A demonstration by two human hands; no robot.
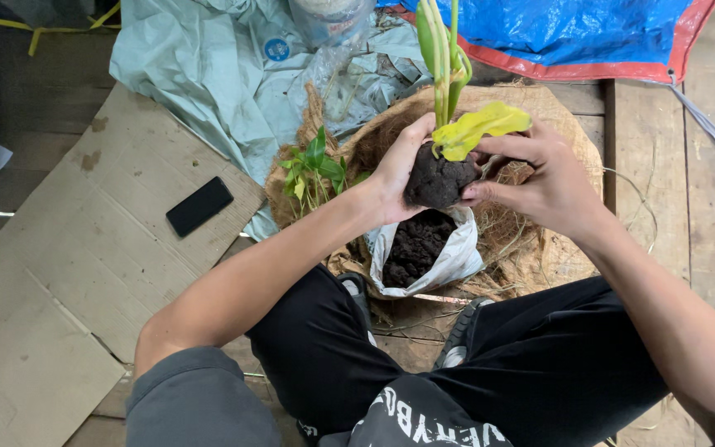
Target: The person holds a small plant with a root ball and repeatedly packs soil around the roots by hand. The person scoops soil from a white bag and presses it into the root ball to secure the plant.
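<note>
Both hands hold one item. The left hand (395, 170) and right hand (544, 178) are cupped closed around a dark soil ball (439, 178), palms pressed to its opposite sides, fingers wrapped.

Green stems (442, 58) and a yellow leaf (482, 128) rise straight above the grip. Directly beneath it sits an open white bag of soil (419, 248), on a mat of brown fibre (531, 236). A small green seedling (312, 170) stands just beyond the left wrist; a black phone (199, 206) lies on cardboard (68, 273), well apart.

Assessment: the ball looks crumbly and moderately heavy. It is best supported from its sides and underneath, never by the fragile stems.
</note>
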